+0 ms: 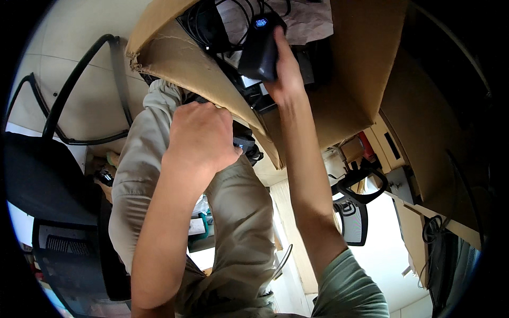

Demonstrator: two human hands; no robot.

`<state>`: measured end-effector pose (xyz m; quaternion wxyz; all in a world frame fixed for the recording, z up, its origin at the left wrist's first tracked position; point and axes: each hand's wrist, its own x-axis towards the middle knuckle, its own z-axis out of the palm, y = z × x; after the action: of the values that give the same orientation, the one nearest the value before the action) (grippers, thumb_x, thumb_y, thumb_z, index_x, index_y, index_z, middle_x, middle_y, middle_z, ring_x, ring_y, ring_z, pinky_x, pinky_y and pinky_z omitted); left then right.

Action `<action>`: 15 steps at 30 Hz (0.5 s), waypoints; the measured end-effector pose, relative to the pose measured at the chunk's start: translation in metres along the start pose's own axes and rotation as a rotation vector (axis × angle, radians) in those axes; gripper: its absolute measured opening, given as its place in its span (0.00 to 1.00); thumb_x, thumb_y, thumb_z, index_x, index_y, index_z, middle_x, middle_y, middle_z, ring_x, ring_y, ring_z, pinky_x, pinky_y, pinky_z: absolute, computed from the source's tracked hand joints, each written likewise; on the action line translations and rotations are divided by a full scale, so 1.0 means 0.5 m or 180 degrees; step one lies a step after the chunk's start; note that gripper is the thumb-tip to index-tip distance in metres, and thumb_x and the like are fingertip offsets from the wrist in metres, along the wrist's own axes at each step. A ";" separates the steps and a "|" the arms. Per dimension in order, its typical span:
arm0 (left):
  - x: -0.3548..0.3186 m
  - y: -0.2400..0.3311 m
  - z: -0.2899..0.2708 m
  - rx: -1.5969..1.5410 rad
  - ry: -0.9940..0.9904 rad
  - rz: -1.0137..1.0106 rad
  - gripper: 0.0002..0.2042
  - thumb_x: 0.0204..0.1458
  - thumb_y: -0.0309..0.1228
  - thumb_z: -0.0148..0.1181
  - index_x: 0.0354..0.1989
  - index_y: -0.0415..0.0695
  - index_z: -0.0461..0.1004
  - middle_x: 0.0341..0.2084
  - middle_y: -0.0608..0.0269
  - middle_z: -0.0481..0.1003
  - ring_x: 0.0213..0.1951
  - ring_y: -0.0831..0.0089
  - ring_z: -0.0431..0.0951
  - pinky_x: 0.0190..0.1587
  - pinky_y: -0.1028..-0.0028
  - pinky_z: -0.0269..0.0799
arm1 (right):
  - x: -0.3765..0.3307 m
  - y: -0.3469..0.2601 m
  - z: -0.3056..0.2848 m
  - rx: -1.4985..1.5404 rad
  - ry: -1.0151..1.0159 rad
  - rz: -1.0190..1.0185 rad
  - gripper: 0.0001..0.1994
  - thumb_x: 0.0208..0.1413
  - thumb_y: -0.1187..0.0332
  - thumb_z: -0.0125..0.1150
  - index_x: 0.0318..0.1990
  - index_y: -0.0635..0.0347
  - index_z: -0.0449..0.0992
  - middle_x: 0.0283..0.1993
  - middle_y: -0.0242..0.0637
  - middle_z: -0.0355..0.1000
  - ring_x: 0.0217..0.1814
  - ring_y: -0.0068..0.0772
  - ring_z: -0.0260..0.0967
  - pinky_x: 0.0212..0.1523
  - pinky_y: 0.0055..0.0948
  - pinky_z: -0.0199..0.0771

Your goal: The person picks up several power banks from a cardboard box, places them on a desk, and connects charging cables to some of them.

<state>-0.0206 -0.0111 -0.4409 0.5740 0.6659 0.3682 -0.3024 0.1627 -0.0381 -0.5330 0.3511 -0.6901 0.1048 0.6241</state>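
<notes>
My L hand [200,132], curled, w/ dark item [245,141] by its thumb (grip hidden, can't tell if held); 1 blk. device [260,50], lit blue display, up & R of that hand, held in my R hand [288,77], at open cardbd. box [366,69].

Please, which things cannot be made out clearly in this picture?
In the head view:
- Left hand: its own back hides most fingers and any grip.
- Right hand: the dark device hides most fingers.
- Cardboard box: cut off by the upper edge.
- Box contents: partly behind device and right hand.
</notes>
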 end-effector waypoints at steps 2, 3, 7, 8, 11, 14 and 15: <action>-0.056 -0.040 -0.019 0.0157 -0.0029 -0.0405 0.24 0.38 0.46 0.73 0.43 0.46 0.80 0.40 0.56 0.79 0.47 0.59 0.78 0.53 0.62 0.70 | 0.095 0.092 0.096 -0.0315 -0.0383 -0.0166 0.36 0.59 0.44 0.60 0.62 0.68 0.64 0.52 0.43 0.73 0.52 0.36 0.72 0.56 0.37 0.71; 0.002 -0.014 0.020 0.0010 -0.0049 -0.0049 0.24 0.38 0.46 0.73 0.43 0.46 0.80 0.40 0.56 0.79 0.47 0.59 0.78 0.53 0.62 0.70 | 0.160 0.090 0.011 -0.0770 -0.0072 -0.0506 0.38 0.59 0.44 0.60 0.63 0.70 0.63 0.54 0.44 0.72 0.53 0.37 0.71 0.57 0.37 0.70; 0.007 -0.008 0.016 -0.0026 -0.0021 -0.0002 0.23 0.38 0.44 0.74 0.43 0.47 0.80 0.40 0.56 0.79 0.47 0.59 0.78 0.52 0.62 0.70 | 0.252 0.063 0.110 -0.1140 -0.0524 -0.0771 0.28 0.61 0.56 0.61 0.59 0.72 0.67 0.50 0.46 0.74 0.49 0.35 0.72 0.47 0.31 0.74; 0.000 -0.014 0.016 -0.0040 0.0007 -0.0055 0.23 0.38 0.43 0.74 0.43 0.47 0.80 0.40 0.55 0.79 0.47 0.59 0.78 0.52 0.62 0.70 | 0.227 0.072 0.156 -0.1042 -0.0312 -0.0860 0.26 0.62 0.57 0.60 0.58 0.71 0.68 0.48 0.45 0.76 0.47 0.34 0.74 0.45 0.31 0.75; -0.009 -0.017 0.010 0.0012 0.0030 -0.0128 0.22 0.38 0.43 0.74 0.43 0.47 0.80 0.40 0.56 0.79 0.47 0.59 0.78 0.52 0.62 0.71 | 0.243 0.083 0.143 -0.1411 -0.0458 -0.0667 0.21 0.61 0.61 0.59 0.55 0.70 0.70 0.44 0.45 0.77 0.42 0.34 0.76 0.42 0.31 0.76; -0.034 -0.020 0.004 0.0096 0.0682 0.0100 0.21 0.34 0.42 0.75 0.34 0.42 0.79 0.31 0.58 0.79 0.38 0.61 0.80 0.45 0.66 0.72 | 0.362 0.096 0.022 -0.1885 -0.1457 -0.1315 0.15 0.59 0.68 0.55 0.50 0.68 0.74 0.43 0.43 0.77 0.38 0.34 0.77 0.37 0.30 0.77; 0.000 -0.023 0.037 -0.0008 0.0640 0.0196 0.21 0.34 0.42 0.75 0.34 0.42 0.79 0.31 0.58 0.79 0.38 0.61 0.80 0.45 0.66 0.72 | 0.369 0.084 -0.071 -0.1751 -0.0759 -0.1486 0.14 0.56 0.70 0.54 0.47 0.67 0.75 0.41 0.42 0.78 0.37 0.34 0.77 0.37 0.31 0.77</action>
<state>-0.0299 -0.0285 -0.4499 0.5441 0.7032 0.4037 -0.2158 0.2031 -0.0364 -0.7212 0.2951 -0.6865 -0.2683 0.6081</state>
